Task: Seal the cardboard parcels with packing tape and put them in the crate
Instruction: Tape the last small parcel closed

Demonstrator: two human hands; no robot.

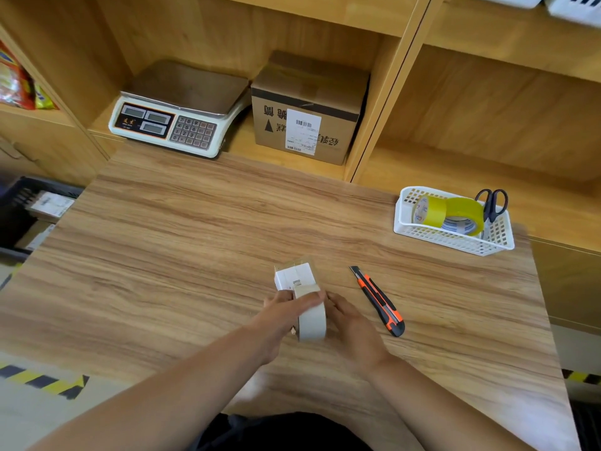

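Taping the parcel [292, 276], the left hand [279, 315] and right hand [353, 325] both clasp the roll [313, 322] against it; next, probably, cut the strip with the knife [379, 302].

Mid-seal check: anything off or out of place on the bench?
Nothing spilled or damaged. Two small things: the cardboard box on the shelf has its print upside down, so it seems to stand inverted, and the utility knife lies loose beside the right hand, blade end possibly out.
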